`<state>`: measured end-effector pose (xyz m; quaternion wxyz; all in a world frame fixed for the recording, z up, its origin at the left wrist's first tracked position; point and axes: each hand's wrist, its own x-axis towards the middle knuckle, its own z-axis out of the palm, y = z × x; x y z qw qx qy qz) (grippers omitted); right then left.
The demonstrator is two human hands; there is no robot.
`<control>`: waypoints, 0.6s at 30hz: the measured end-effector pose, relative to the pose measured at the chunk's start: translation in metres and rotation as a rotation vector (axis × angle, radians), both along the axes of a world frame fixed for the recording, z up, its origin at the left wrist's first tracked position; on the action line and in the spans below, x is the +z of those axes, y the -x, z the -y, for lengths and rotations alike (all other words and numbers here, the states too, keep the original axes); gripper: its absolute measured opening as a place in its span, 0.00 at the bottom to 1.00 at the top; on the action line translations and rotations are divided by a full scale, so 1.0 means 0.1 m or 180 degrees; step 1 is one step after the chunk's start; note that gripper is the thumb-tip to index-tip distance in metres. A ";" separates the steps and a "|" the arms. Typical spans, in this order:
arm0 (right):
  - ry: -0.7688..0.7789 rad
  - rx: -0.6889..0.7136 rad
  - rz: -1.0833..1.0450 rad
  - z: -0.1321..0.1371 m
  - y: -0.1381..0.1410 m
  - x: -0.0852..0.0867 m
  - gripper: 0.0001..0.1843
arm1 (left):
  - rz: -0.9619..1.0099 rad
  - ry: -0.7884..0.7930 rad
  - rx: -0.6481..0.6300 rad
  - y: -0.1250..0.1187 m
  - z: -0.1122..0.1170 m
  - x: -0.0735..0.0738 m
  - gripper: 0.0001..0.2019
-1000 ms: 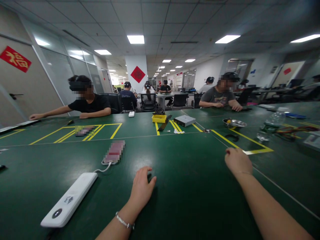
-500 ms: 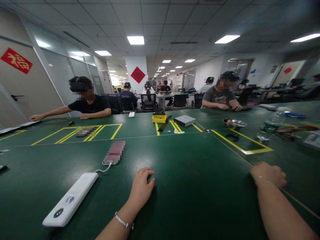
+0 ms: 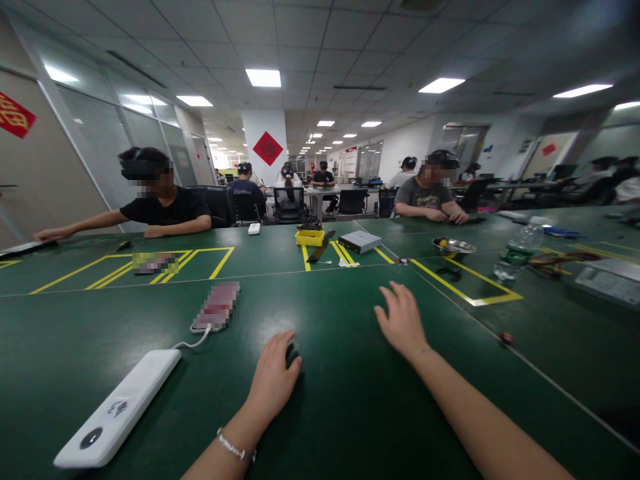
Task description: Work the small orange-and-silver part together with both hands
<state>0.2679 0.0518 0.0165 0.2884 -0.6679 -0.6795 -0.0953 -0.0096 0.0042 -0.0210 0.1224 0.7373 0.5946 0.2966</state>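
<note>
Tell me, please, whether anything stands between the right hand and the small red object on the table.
Nothing visible stands between the right hand and the small red object; green tabletop shows between them.

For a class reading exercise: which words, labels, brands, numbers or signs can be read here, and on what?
"福", probably: gold on the red sheet, cut off at the left edge.
Too small or dim: the red diamond on the pillar; the small red sign far right.
Unclear: handwriting on the white power bank.
Too blurred: the green label on the bottle.
Pixelated: the cabled phone.
</note>
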 end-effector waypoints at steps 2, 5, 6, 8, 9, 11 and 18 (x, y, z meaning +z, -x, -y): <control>0.0544 0.0749 -0.0141 0.12 0.48 -0.10 0.30 | -0.0151 -0.0009 -0.0053 -0.01 0.01 -0.02 0.25; 0.1131 0.1771 -0.0298 0.36 0.95 -0.26 0.29 | -0.0508 0.0058 -0.0239 -0.04 0.04 -0.02 0.24; 0.1256 0.2023 -0.0294 0.41 1.03 -0.30 0.28 | -0.0627 0.0103 -0.0296 -0.04 0.05 -0.02 0.22; 0.1383 0.2315 -0.0184 0.45 1.07 -0.32 0.26 | -0.0774 0.0182 -0.0354 -0.05 0.07 -0.01 0.20; 0.1364 0.2308 -0.0096 0.42 1.03 -0.30 0.25 | -0.0794 0.0205 -0.0348 -0.05 0.07 -0.01 0.20; 0.1178 0.1916 0.0095 0.28 0.81 -0.20 0.23 | -0.0765 0.0231 -0.0324 -0.05 0.07 0.01 0.20; 0.0515 -0.1811 0.0263 -0.05 -0.96 0.09 0.22 | -0.0622 0.0238 -0.0306 -0.03 0.05 0.00 0.19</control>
